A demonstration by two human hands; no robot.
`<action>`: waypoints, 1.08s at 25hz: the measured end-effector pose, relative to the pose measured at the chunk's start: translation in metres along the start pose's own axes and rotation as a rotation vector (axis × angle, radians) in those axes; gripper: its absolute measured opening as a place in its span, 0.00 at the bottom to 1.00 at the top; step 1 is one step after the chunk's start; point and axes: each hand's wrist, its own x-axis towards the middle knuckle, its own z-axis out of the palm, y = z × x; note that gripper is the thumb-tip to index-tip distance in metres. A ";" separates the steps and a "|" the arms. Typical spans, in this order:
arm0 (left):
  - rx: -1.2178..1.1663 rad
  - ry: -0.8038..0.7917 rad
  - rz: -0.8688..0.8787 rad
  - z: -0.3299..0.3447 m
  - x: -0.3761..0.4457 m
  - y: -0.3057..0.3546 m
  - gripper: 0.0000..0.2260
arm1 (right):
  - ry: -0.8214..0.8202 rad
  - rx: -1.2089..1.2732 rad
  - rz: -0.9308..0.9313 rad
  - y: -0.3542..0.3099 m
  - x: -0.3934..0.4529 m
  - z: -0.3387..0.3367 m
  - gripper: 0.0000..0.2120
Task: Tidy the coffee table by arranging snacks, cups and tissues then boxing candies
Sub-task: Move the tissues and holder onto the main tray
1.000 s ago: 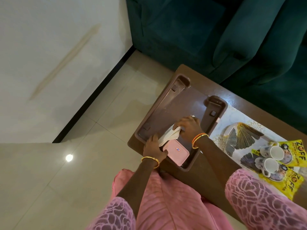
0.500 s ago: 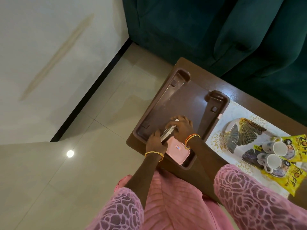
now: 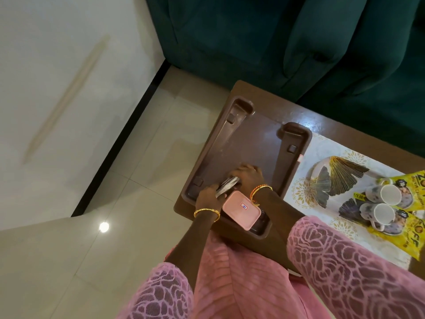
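A brown plastic tray (image 3: 243, 134) sits at the left end of the coffee table. Inside it, at the near end, lies a pink box (image 3: 241, 210) with a small sticker on its lid. Just beyond the box, a folded stack of white tissues (image 3: 227, 185) is pressed between my two hands. My left hand (image 3: 208, 195) grips its near-left end and my right hand (image 3: 249, 176) covers its far-right end. Two pale cups (image 3: 381, 203) lie on yellow snack packets (image 3: 411, 229) at the right.
A leaf-patterned dish (image 3: 338, 178) sits on a white and gold table mat (image 3: 303, 194) right of the tray. A dark green sofa (image 3: 276, 42) stands behind the table. Tiled floor (image 3: 126, 203) and a white wall lie to the left.
The loose white tissue has been folded down into a flat compact stack between my hands, and both hands have lowered toward the tray floor beside the pink box.
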 end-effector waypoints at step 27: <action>0.298 -0.105 0.642 0.215 0.067 0.291 0.15 | 0.577 0.681 0.487 0.366 -0.138 -0.040 0.18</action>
